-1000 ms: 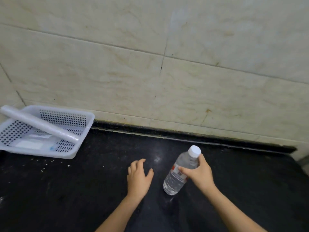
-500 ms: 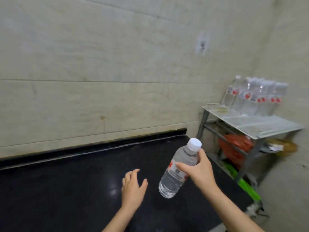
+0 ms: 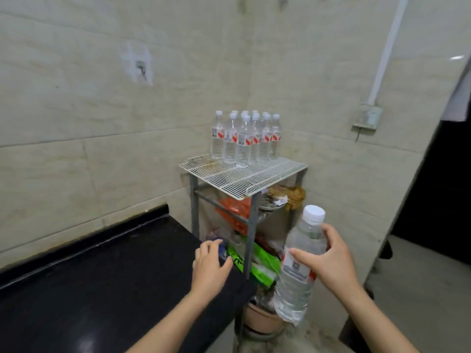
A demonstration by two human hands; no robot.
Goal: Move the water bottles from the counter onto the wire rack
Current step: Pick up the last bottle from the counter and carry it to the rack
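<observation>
Nearly done, I'd judge: bottle cluster [image 3: 245, 138] stood on wire rack [image 3: 257, 178]. Right hand [image 3: 331, 266] fingers clamped a bottle [image 3: 297, 273], rack well beyond fingertips. Left hand [image 3: 210, 266] loosely spread, empty.

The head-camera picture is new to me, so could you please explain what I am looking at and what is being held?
There is no machine here. A person wears a wide-angle camera on the head, looking forward and down, so you see their own two bare arms reaching in from the bottom edge. The right hand grips a clear water bottle with a white cap, held in the air and tilted. The left hand is empty, with its fingers loosely spread above the end of the black counter. In the corner stands a wire rack. A cluster of bottles of the same kind already stands upright at the back of its top shelf, and the front of that shelf is bare. Bags and clutter fill the lower shelves.
</observation>
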